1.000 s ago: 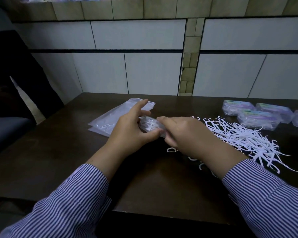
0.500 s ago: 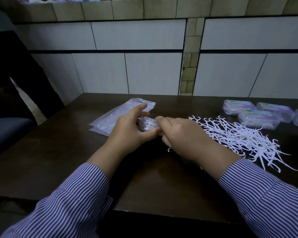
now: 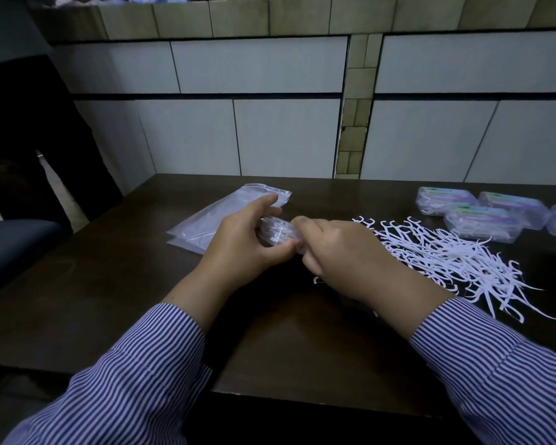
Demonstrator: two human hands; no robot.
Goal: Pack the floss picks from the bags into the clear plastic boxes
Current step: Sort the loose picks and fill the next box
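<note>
Clear plastic box [image 3: 275, 234], picks inside, pinched in left grip [image 3: 247, 242] and clasped at its end by right grip [image 3: 337, 252], above table [image 3: 109, 284]. Best held level, lid pressed evenly. Loose floss picks [image 3: 456, 258] right; bags [image 3: 212, 216] behind; filled boxes [image 3: 482, 216] beyond.

A dark wooden table [image 3: 116, 284] with a smooth, faintly glossy top. Near its far edge lie thin, clear plastic bags [image 3: 219, 216], slightly shiny and crinkled. Toward the right edge is a heap of white, matt plastic floss picks [image 3: 456, 261]. At the far right corner sit clear, glossy plastic boxes [image 3: 482, 223]. Both sleeves [image 3: 135, 374] are woven striped cloth. Behind the table, the wall [image 3: 286, 136] has smooth pale tiles.
</note>
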